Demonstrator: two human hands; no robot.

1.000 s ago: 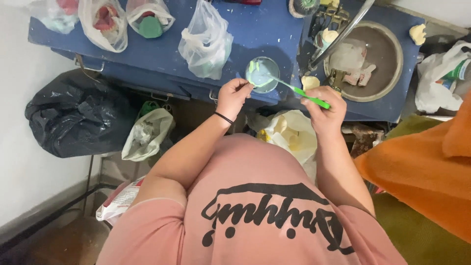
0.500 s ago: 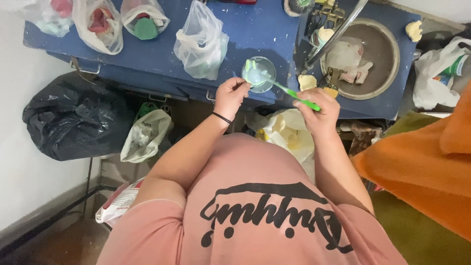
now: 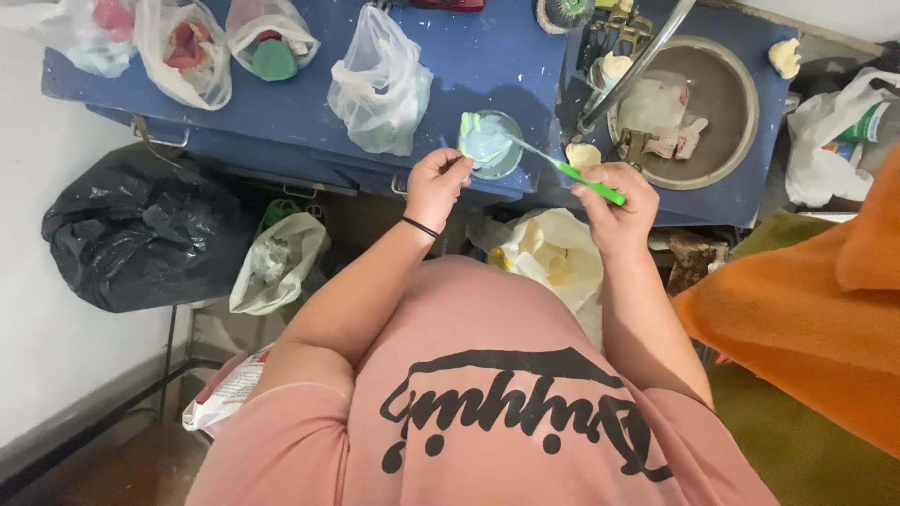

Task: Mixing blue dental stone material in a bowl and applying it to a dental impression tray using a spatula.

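My left hand (image 3: 437, 184) pinches small pale-green item (image 3: 472, 128) at rim of clear cup (image 3: 494, 145), near sink (image 3: 741, 141); right hand (image 3: 619, 199) fingers curled round green-handled brush (image 3: 574, 174), bristles in cup; scrubbing step, I judge; next needs steady grip, short strokes.

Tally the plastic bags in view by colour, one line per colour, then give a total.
Black bags: 1, the large one below the blue table's left end.
Clear or white bags on the table top: 4.
White bags hanging or lying below the table edge: 3.
White bags at the right edge: 1.
Total: 9
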